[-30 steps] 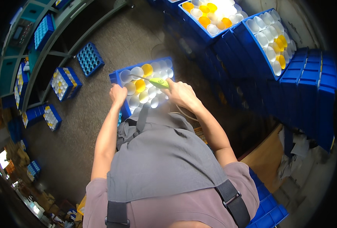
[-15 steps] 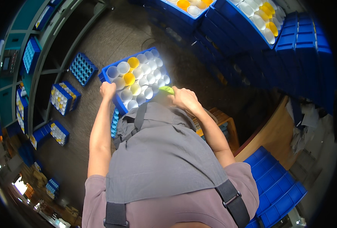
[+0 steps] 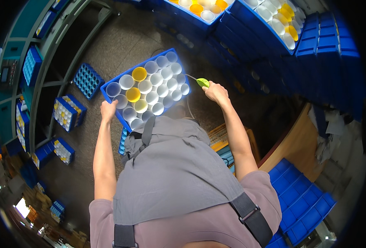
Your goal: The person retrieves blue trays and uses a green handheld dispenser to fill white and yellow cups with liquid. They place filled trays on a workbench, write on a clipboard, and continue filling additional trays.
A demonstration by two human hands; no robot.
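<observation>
In front of me a blue crate (image 3: 108,94) holds several white and yellow cylinders standing upright in its cells. My left hand (image 3: 108,110) grips the crate's near left edge. My right hand (image 3: 216,91) is closed around a small green tool (image 3: 202,82) with a thin cord, just off the crate's right side. A grey apron (image 3: 170,173) hangs down my front below the crate.
Stacks of blue crates (image 3: 274,25) with white and yellow cylinders fill the top right. An empty blue crate (image 3: 87,79) and several filled ones (image 3: 67,111) lie on the floor beside a green metal shelf frame (image 3: 38,82). More blue bins (image 3: 307,202) sit at lower right.
The crate has shifted leftward in view and my right hand with the green tool has moved off the cylinders to the crate's right side. The view has swung downward.
</observation>
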